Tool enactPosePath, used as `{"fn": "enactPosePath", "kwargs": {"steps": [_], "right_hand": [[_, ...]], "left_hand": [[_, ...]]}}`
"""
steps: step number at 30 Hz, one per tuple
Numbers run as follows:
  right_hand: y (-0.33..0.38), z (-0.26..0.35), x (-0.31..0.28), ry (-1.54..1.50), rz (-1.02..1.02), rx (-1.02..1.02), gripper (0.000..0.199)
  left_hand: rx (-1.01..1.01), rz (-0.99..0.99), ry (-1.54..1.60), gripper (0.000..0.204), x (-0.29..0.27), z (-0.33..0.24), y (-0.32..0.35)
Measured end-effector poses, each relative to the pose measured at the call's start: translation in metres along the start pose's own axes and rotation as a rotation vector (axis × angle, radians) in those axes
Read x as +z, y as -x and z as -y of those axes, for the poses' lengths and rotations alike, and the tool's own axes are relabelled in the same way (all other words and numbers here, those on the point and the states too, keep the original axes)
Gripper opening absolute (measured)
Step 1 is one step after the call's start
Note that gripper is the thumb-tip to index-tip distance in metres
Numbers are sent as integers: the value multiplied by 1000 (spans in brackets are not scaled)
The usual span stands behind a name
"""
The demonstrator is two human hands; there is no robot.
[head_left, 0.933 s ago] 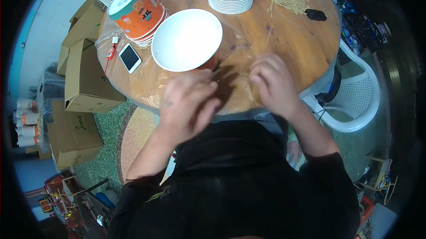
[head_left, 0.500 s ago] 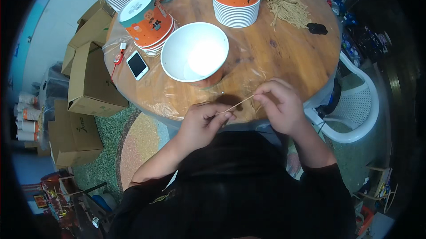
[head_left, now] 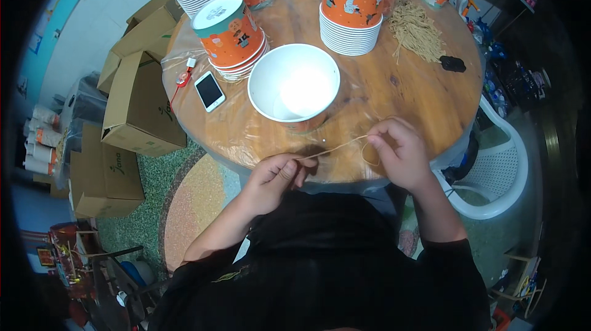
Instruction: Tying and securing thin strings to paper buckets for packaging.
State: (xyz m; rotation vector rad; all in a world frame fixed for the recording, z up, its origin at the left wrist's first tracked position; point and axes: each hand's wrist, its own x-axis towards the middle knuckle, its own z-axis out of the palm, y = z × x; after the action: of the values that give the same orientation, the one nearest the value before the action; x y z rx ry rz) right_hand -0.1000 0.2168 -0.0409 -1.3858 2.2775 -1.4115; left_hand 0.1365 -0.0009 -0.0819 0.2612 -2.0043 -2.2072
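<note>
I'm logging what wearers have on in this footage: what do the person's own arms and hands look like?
The left hand and right hand are ungloved, with bare wrists. The black top has short, dark sleeves that leave the forearms bare. A small yellowish mark shows on its left side.

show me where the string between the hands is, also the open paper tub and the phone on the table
string (head_left: 336,148): head view, on the stretch between the two hands
open paper tub (head_left: 293,82): head view, on its white inside
phone (head_left: 210,91): head view, on its dark screen
</note>
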Motion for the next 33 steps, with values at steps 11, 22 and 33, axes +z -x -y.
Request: {"fn": "enactPosePath", "kwargs": {"steps": [11, 22, 33], "right_hand": [[4, 13, 6, -88, 128, 9, 11], [-1, 22, -9, -130, 135, -151, 10], [-1, 47, -10, -90, 290, -139, 9]], "left_hand": [[277, -202, -478, 54, 29, -8, -24], [60, 1, -283, 22, 37, 10, -34], [113, 103, -171, 21, 54, 1, -30]]}}
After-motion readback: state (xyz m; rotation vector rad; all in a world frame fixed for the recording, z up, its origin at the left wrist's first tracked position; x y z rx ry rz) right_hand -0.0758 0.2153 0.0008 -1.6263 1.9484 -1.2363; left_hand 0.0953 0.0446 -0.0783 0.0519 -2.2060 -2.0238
